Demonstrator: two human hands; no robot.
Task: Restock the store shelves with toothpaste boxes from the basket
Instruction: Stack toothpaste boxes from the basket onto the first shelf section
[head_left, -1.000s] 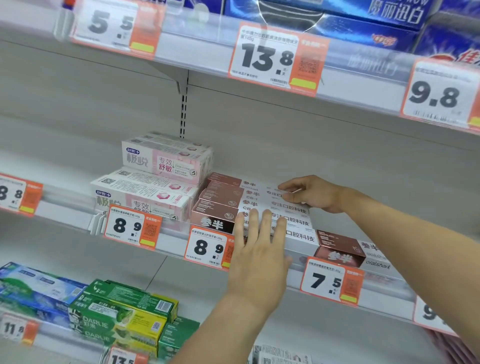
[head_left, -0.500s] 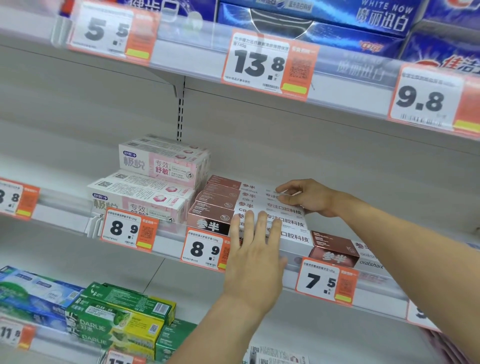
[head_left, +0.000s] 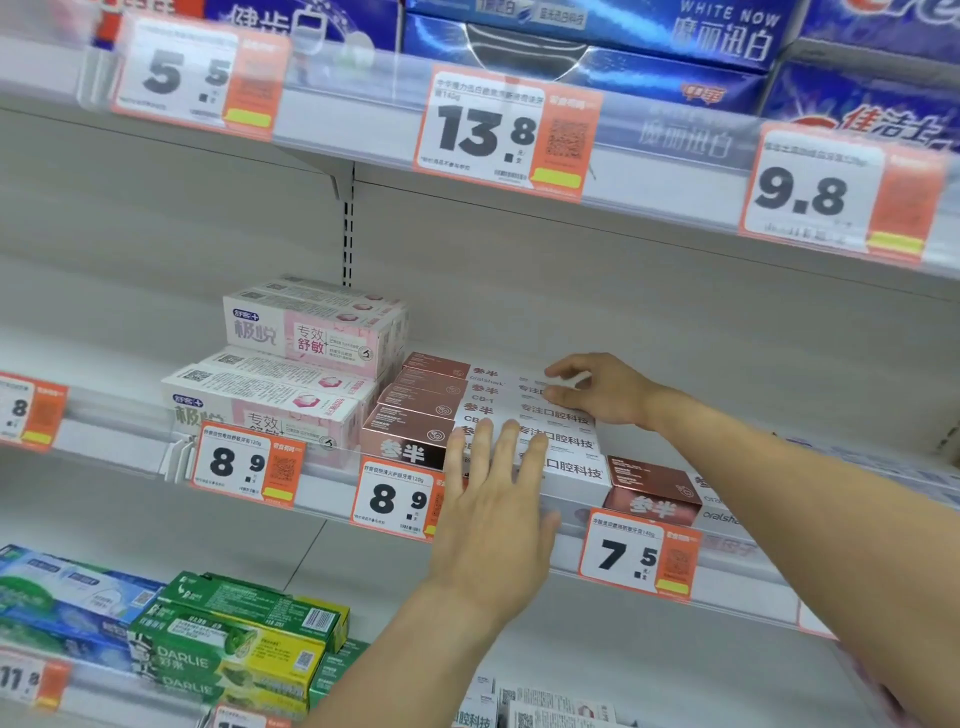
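Shelving: where white store shelves (head_left: 519, 322) rise in tiers, orange price tags (head_left: 506, 130) line each edge
Boxes: brown-and-white toothpaste boxes (head_left: 519, 415) lie in a row mid-shelf; pink boxes (head_left: 311, 332) stacked left
Left hand (head_left: 493, 514): fingers straight, spread, touching the near box
Right hand (head_left: 602, 389): fingers curled on the far box's end

Brown-and-white toothpaste boxes (head_left: 483, 410); pink-white boxes (head_left: 311, 338) beside; green-yellow boxes (head_left: 234, 639) below; blue boxes (head_left: 597, 47) above; orange-white price tags (head_left: 506, 130)
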